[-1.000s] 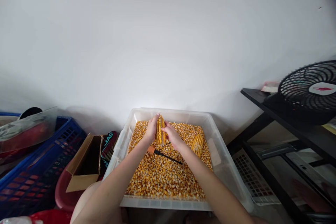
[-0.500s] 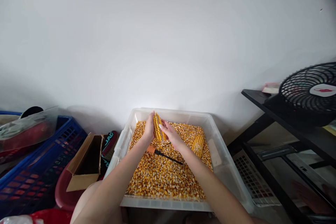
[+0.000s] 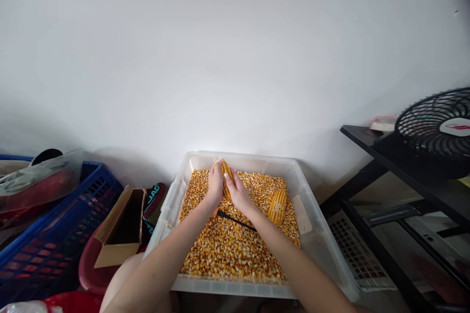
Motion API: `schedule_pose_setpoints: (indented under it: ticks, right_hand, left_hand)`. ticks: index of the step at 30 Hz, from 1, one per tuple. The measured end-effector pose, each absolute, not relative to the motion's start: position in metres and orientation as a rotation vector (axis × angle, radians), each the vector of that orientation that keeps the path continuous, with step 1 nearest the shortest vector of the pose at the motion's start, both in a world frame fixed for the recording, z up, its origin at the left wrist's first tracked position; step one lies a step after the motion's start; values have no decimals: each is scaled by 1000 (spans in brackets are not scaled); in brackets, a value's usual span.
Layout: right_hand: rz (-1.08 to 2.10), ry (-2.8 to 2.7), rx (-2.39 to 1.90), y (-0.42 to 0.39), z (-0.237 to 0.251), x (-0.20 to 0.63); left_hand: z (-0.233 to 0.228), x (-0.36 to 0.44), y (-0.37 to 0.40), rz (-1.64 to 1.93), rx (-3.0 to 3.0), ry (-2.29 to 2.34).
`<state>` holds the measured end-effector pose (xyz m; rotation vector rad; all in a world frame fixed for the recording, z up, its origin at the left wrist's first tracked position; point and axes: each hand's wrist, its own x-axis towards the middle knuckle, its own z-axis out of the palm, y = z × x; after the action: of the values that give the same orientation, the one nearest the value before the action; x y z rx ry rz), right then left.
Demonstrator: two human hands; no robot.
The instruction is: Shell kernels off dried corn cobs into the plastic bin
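Left hand [image 3: 216, 182] nearer right hand [image 3: 238, 193], corncob [image 3: 225, 168] clasped

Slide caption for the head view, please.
Left hand and right hand hold a corn cob over loose kernels in a translucent bin; a second cob lies at right.

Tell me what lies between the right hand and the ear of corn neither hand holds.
Loose corn kernels fill the stretch between the right hand and that ear; the head view shows nothing else there.
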<state>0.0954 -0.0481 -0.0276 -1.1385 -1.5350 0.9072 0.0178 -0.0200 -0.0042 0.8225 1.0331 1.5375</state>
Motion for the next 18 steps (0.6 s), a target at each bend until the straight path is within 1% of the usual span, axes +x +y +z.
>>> schedule_pose_setpoints:
  ticks: [14, 18]
  right_hand:
    - [755, -1621, -1268, -52, -31, 92]
    - [723, -1628, -1288, -52, -30, 90]
  left_hand:
    - [-19, 18, -16, 1582, 798, 973]
    - [-16, 17, -16, 1564, 763, 1007]
